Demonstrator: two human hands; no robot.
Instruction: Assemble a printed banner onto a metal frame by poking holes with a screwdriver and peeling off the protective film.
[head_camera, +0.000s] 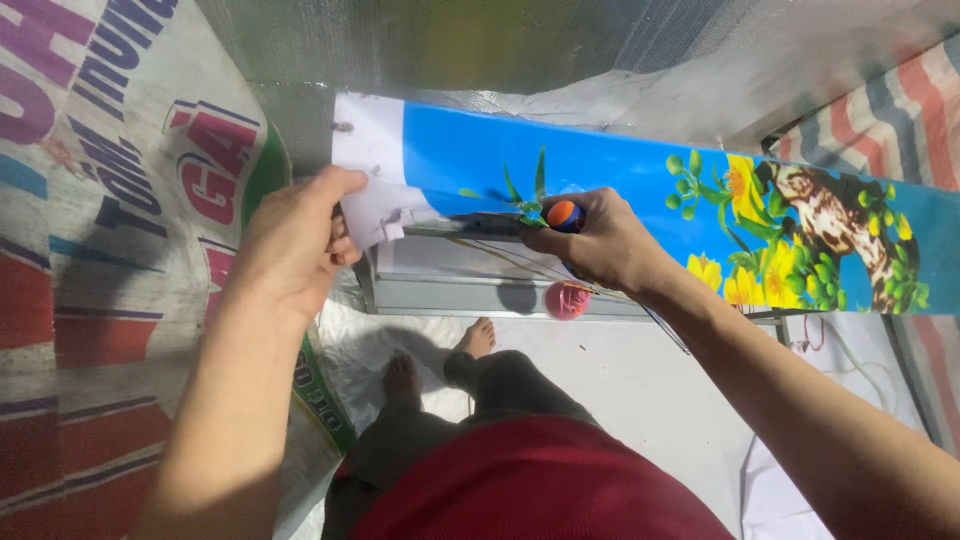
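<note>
Blue banner with yellow flowers; orange-and-blue tool

Even, fairly bright light from above, soft shadows underneath, slight wide-angle stretch and blur at the edges.

A long blue printed banner with yellow flowers; a lettered woven sack hangs left.

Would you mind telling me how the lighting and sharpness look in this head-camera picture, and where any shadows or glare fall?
Head view: even, soft light, no harsh glare; the silvery foil sheet at top looks dull and slightly soft. The left hand and right hand on the blue flower-printed banner are sharp. A faint shadow lies on the white floor sheet near the bare feet.
</note>
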